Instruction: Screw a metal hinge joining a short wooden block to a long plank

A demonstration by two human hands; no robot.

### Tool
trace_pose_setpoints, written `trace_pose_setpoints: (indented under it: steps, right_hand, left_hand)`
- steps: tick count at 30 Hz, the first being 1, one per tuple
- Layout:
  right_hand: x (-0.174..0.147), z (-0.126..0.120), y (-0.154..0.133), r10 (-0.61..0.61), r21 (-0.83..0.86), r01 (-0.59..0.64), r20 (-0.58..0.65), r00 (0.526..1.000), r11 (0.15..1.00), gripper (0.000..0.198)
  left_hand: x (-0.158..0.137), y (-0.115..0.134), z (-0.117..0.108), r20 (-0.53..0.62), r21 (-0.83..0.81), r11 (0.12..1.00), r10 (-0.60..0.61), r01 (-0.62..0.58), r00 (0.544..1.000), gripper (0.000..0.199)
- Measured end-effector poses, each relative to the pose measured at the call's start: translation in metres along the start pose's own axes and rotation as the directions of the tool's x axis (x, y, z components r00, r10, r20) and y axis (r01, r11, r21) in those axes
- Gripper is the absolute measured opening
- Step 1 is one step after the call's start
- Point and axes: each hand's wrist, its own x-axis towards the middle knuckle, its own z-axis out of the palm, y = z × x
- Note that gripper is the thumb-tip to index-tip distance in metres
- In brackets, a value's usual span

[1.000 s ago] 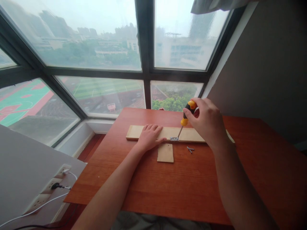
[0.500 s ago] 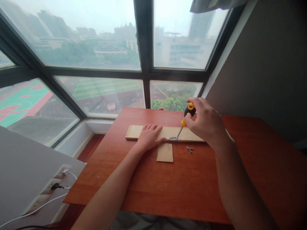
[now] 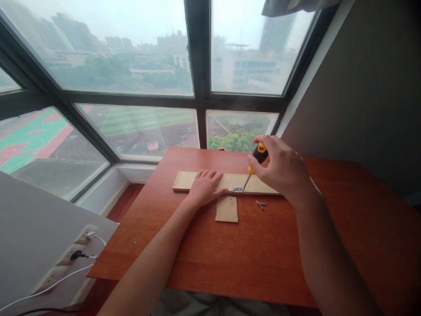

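Observation:
A long pale wooden board (image 3: 184, 181) lies across the table. My left hand (image 3: 205, 186) rests flat on it, fingers stretched out. Just right of that thumb, a small metal hinge or bracket (image 3: 239, 190) sits at the board's near edge. My right hand (image 3: 281, 166) is closed round the black-and-yellow handle of a screwdriver (image 3: 259, 153). The tilted shaft runs down to the right end of the metal piece; whether the tip sits in a screw is too small to tell. Nearer me lie a small square wooden piece (image 3: 226, 210) and several loose screws (image 3: 261, 205).
The reddish-brown wooden table (image 3: 197, 259) has its left edge beside a low wall with power sockets (image 3: 70, 255), a black plug and white cables. Large dark-framed windows (image 3: 197, 103) stand behind the table, and a grey wall (image 3: 362, 101) rises at the right.
My right fingers have shifted slightly round the screwdriver handle, with the thumb a little further left. My left hand, the board and the metal piece stay in place.

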Motion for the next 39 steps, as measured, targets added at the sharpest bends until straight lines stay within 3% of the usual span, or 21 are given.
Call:
trace_pose_setpoints:
  steps: [4, 9, 11, 14, 17, 20, 24, 27, 32, 39]
  right_hand:
    - [0.0025, 0.0036, 0.0021, 0.018, -0.004, -0.018, -0.047, 0.999, 1.000, 0.026]
    - [0.0004, -0.0027, 0.0026, -0.111, 0.124, 0.104, 0.055, 0.992, 0.987, 0.051]
    - [-0.0001, -0.0042, 0.0016, -0.127, 0.132, 0.118, 0.068, 0.990, 0.984, 0.048]
    - [0.0012, -0.0021, 0.0016, -0.046, 0.056, 0.046, -0.005, 0.999, 0.997, 0.032]
    - [0.0030, 0.0007, 0.0040, 0.034, -0.009, -0.035, -0.027, 0.999, 0.999, 0.029]
    - [0.0025, -0.0007, 0.0062, 0.013, 0.040, -0.015, 0.031, 0.999, 0.999, 0.033]
    - [-0.0004, -0.0054, 0.0048, -0.078, 0.145, 0.062, 0.112, 0.991, 0.987, 0.053]
    - [-0.0006, -0.0042, 0.0018, -0.077, 0.135, 0.063, 0.095, 0.993, 0.989, 0.046]
    - [0.0025, 0.0019, 0.0011, 0.024, 0.028, -0.024, -0.007, 1.000, 0.999, 0.032]
    - [-0.0009, -0.0063, 0.0038, -0.065, 0.137, 0.050, 0.108, 0.992, 0.989, 0.054]
  left_hand:
    - [-0.0003, -0.0003, -0.0008, 0.002, 0.000, 1.000, -0.001, 0.001, 1.000, 0.057]
    - [-0.0005, -0.0012, -0.0001, 0.000, 0.003, 1.000, 0.009, -0.009, 1.000, 0.058]
    - [-0.0003, -0.0009, 0.0000, 0.002, 0.004, 1.000, 0.007, -0.007, 1.000, 0.058]
    - [0.0001, 0.0002, -0.0008, 0.007, 0.004, 1.000, -0.001, 0.001, 1.000, 0.059]
    - [0.0003, 0.0009, -0.0019, 0.014, 0.002, 1.000, -0.003, 0.003, 1.000, 0.058]
    - [0.0000, 0.0004, -0.0018, 0.013, 0.001, 1.000, -0.001, 0.001, 1.000, 0.058]
    - [-0.0003, -0.0007, -0.0003, 0.008, 0.000, 1.000, 0.003, -0.003, 1.000, 0.059]
    - [-0.0002, -0.0006, -0.0002, 0.009, -0.001, 1.000, 0.004, -0.004, 1.000, 0.058]
    - [0.0000, 0.0005, -0.0019, 0.016, -0.008, 1.000, -0.004, 0.004, 1.000, 0.057]
    - [0.0000, 0.0001, -0.0010, 0.016, -0.008, 1.000, -0.006, 0.006, 1.000, 0.059]
